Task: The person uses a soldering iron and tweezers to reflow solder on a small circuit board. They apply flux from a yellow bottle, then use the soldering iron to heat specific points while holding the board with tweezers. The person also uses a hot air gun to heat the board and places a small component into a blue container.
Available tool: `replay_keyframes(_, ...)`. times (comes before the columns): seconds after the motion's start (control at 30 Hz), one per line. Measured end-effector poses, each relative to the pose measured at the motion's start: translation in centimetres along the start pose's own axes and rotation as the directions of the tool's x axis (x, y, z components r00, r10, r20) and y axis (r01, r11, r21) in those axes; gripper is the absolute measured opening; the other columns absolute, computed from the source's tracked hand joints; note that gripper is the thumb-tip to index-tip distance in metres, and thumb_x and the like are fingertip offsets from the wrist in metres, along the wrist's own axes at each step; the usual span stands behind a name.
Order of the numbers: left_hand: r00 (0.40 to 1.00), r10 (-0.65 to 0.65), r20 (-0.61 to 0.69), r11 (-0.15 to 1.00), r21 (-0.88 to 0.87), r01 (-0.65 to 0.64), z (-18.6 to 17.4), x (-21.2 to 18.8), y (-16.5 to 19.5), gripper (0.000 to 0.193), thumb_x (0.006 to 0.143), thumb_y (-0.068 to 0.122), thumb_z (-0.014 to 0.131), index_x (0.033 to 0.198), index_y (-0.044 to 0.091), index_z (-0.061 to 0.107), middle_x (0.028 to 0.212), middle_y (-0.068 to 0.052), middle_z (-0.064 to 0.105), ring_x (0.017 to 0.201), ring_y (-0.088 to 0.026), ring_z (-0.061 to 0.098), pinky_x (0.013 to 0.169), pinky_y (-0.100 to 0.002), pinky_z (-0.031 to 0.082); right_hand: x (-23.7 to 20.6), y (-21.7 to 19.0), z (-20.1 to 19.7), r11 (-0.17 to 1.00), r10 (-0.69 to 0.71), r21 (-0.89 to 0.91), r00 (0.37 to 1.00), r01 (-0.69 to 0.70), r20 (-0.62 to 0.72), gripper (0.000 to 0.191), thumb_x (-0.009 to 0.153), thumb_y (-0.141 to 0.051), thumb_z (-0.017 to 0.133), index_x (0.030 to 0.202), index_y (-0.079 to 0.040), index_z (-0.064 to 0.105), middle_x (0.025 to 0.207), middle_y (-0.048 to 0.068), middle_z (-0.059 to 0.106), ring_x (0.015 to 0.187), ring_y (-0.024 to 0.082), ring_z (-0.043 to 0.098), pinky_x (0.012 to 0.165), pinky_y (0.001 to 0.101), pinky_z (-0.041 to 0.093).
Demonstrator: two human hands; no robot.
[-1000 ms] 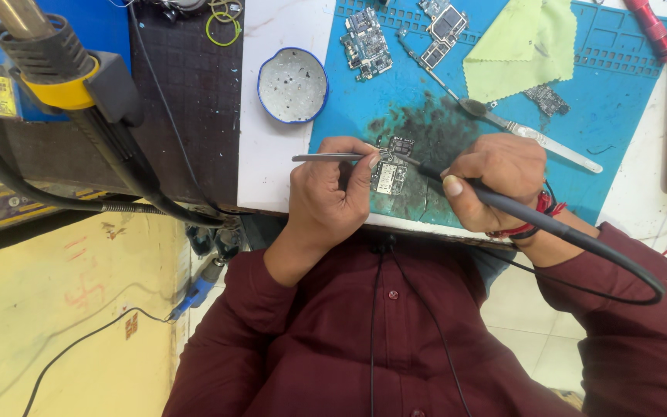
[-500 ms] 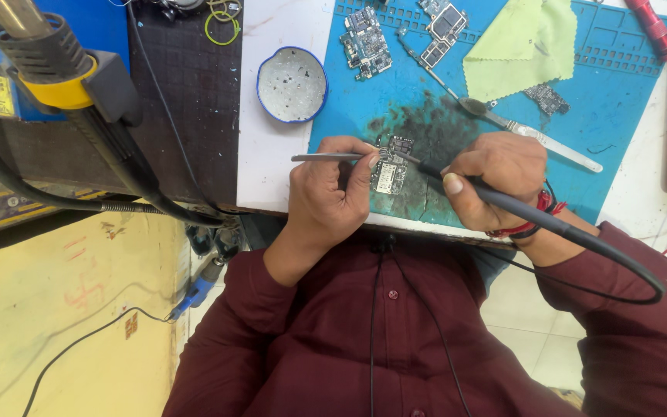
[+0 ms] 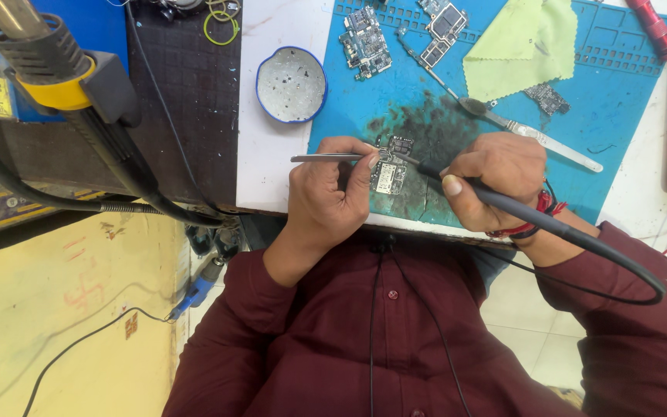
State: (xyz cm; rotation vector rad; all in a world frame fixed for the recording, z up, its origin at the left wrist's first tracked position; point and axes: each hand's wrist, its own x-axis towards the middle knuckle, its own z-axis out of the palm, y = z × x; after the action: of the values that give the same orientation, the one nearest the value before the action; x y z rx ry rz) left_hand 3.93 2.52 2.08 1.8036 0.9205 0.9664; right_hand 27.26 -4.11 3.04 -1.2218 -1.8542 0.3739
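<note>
Small green circuit board (image 3: 389, 176) lies on our blue silicone work mat (image 3: 619, 108), between both hands, long axis running away from us; our right hand (image 3: 492, 179) grips a black corded soldering iron (image 3: 503, 202) pointing left onto it; our left hand (image 3: 332, 193) pinches slim metal tweezers (image 3: 326, 158) crosswise, tips at its top edge

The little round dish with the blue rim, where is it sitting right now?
In the head view the round dish sits on the white strip just off the blue mat, beyond the left hand.
</note>
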Motion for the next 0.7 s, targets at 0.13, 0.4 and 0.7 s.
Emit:
replay_keyframes(0.13, 1.0, -0.03, 0.002, 1.0, 0.0, 0.03, 0.02, -0.03, 0.04, 0.009, 0.103, 0.005, 0.07, 0.107, 0.004, 0.062, 0.091, -0.006, 0.073, 0.066, -0.011, 0.068, 0.06, -0.026, 0.051, -0.01, -0.02, 0.0, 1.0, 0.013, 0.003, 1.0, -0.013, -0.009, 0.008, 0.093, -0.006, 0.066, 0.087, -0.007, 0.061, 0.073, 0.005, 0.066, 0.06, 0.023, 0.061, 0.053, 0.0333, 0.046)
replay_keyframes(0.4, 1.0, -0.028, 0.002, 1.0, -0.011, 0.028, -0.03, 0.05, 0.16, 0.009, 0.103, 0.005, 0.069, 0.109, 0.004, 0.061, 0.091, -0.006, 0.073, 0.067, -0.011, 0.068, 0.061, -0.026, 0.052, -0.03, -0.05, 0.0, 1.0, 0.019, -0.004, 1.0, -0.019, -0.008, 0.008, 0.092, -0.005, 0.066, 0.087, -0.007, 0.061, 0.072, 0.005, 0.066, 0.059, 0.023, 0.06, 0.052, 0.0333, 0.045)
replay_keyframes(0.7, 0.999, -0.038, 0.007, 0.999, 0.005, 0.038, -0.1, 0.05, 0.22, 0.009, 0.103, 0.006, 0.069, 0.108, 0.004, 0.062, 0.087, -0.005, 0.072, 0.064, -0.01, 0.066, 0.058, -0.026, 0.05, 0.1, -0.12, -0.04, 1.0, -0.002, -0.009, 1.0, 0.002, -0.006, 0.007, 0.093, -0.006, 0.066, 0.088, -0.007, 0.061, 0.073, 0.005, 0.066, 0.059, 0.023, 0.061, 0.053, 0.0338, 0.045)
